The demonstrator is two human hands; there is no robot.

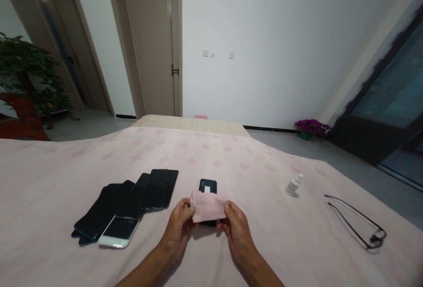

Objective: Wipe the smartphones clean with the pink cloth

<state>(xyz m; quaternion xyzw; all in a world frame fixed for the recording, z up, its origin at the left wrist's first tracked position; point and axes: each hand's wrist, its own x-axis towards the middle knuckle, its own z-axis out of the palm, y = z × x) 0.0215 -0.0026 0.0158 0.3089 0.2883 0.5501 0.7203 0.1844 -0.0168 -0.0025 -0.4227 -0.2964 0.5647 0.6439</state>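
Observation:
A small pink cloth (208,207) is stretched between my two hands. My left hand (178,225) pinches its left end and my right hand (236,229) pinches its right end. Beneath and behind the cloth lies a dark phone (208,184) with a pale label near its top; the cloth hides its middle. To the left, several black phones (155,190) are spread in an overlapping row, and a white-edged phone (119,233) lies partly under them.
A small white bottle (293,185) stands on the pink flowered tablecloth (257,238) to the right. Black-framed glasses (375,238) lie farther right. Beyond the table are a closed door (152,45), a potted plant (29,71) and purple flowers (310,127).

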